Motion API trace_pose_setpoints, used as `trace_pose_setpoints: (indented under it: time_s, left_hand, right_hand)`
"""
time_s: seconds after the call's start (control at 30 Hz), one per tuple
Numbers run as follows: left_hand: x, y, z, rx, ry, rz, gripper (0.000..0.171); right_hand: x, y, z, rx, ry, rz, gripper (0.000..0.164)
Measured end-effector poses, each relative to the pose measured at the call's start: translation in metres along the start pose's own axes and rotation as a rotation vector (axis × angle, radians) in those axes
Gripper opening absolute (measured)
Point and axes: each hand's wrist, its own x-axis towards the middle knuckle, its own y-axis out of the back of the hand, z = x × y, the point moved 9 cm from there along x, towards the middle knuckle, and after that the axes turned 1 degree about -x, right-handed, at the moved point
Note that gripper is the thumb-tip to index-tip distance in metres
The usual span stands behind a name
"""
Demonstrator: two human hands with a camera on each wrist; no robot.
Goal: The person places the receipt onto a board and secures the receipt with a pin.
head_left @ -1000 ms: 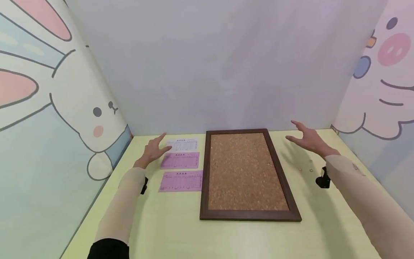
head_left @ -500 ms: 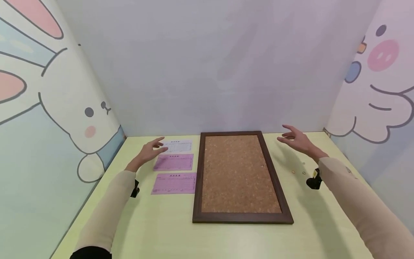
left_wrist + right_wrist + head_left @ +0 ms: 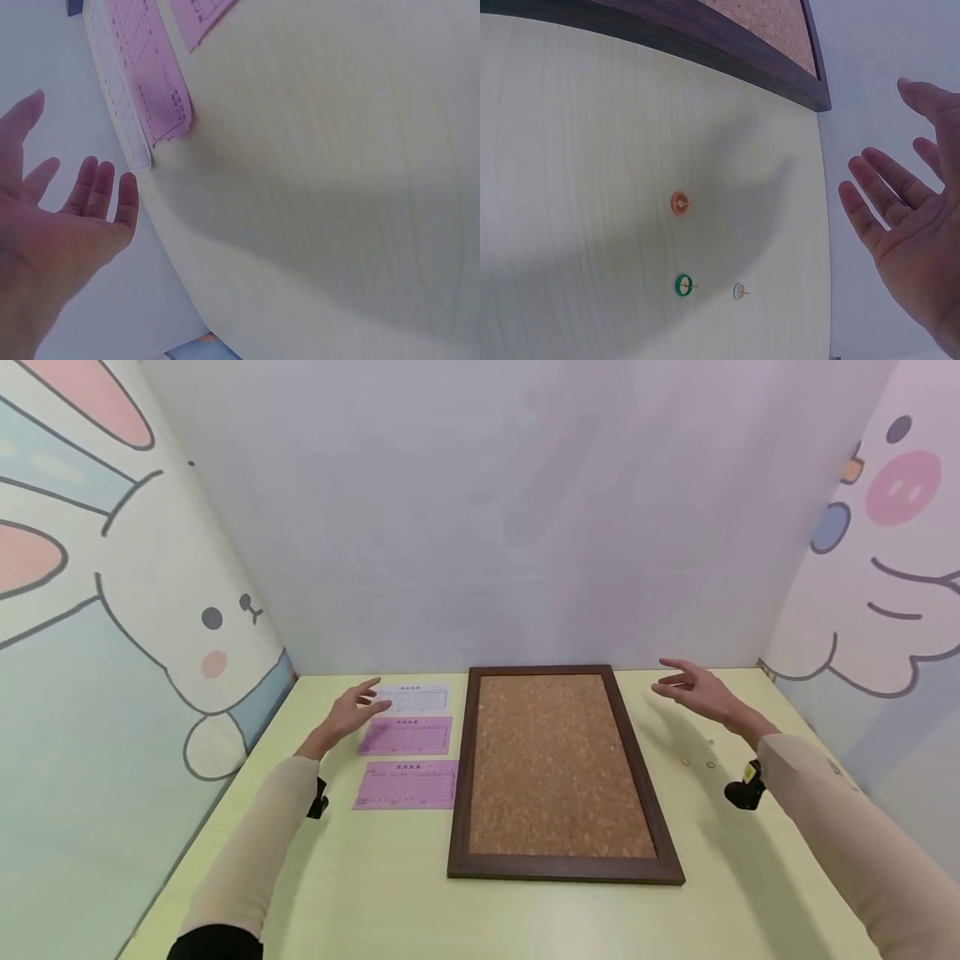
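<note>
My left hand (image 3: 347,713) hovers over the table's left side, relaxed and holding nothing. Near it lie a white printed slip (image 3: 420,697), a pink slip (image 3: 416,737) and a second pink slip (image 3: 412,785) in a column. To their right a corkboard (image 3: 558,768) with a dark brown frame lies flat. On the board's other side my right hand (image 3: 701,692) is raised above the table with loose fingers and nothing in them. Below it, the right wrist view has an orange thumbtack (image 3: 679,202), a green thumbtack (image 3: 684,285) and a white thumbtack (image 3: 739,291), the last two with their pins showing.
The pale yellow table (image 3: 375,885) meets a plain back wall (image 3: 480,527). A side wall with a rabbit drawing (image 3: 202,635) stands at left, and one with a pink-nosed figure (image 3: 903,489) at right. Both forearms wear beige sleeves with a black wrist camera.
The fingers of both hands have relaxed from a wider spread, and the right hand has dropped slightly. The head view has shifted a little. Slips, board and thumbtacks stay in place.
</note>
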Motion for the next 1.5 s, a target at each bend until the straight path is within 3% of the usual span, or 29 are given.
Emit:
trace_pose_setpoints:
  time_s: [0.23,0.53,0.8,1.07,1.5]
  left_hand:
    - [-0.003,0.003,-0.012,-0.007,0.059,0.003,0.077]
    - [0.005,0.004,-0.021,-0.030,0.061,0.000,0.073]
    - [0.006,0.008,-0.037,-0.039,0.131,-0.001,0.073]
    - [0.011,0.003,-0.048,-0.028,0.239,0.025,0.073]
    - [0.022,-0.001,-0.052,-0.001,0.274,0.097,0.073]
  right_hand:
    - [0.005,-0.012,0.004,0.009,0.003,-0.052,0.073]
    - [0.003,-0.012,0.007,0.051,0.033,-0.126,0.070]
    - [0.003,-0.018,0.007,0.102,0.031,-0.172,0.068]
    - [0.003,-0.019,0.011,0.119,0.040,-0.184,0.065]
    - [0.003,-0.023,0.016,0.111,0.030,-0.174,0.064]
